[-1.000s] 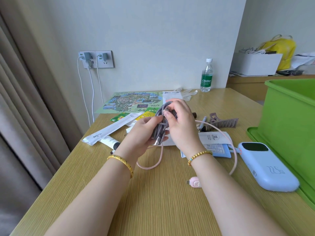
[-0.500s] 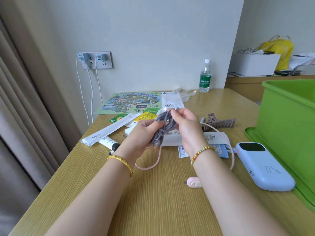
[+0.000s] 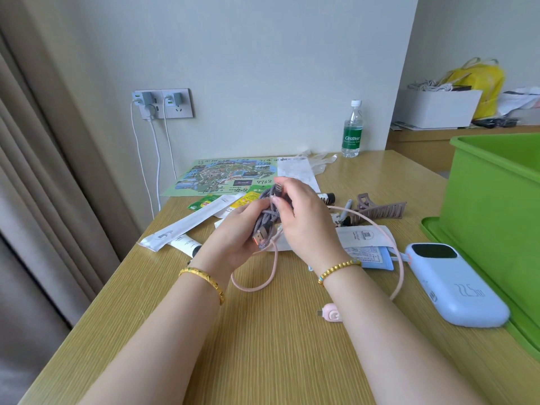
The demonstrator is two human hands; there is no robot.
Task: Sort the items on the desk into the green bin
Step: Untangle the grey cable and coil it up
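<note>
Both my hands grip the coiled grey cable above the surface: left hand cupping it, right hand pinching its top end. The green bin stands far right.

Bare desk across the lower middle of the frame, open for passing. Pink cable looping through the centre, its plug at lower centre. Toward the right, blue power bank lying just beside the green bin, blocking the low approach to its wall. Clutter of papers, tube and hair clip filling the middle band. Water bottle upright at the far edge.
</note>
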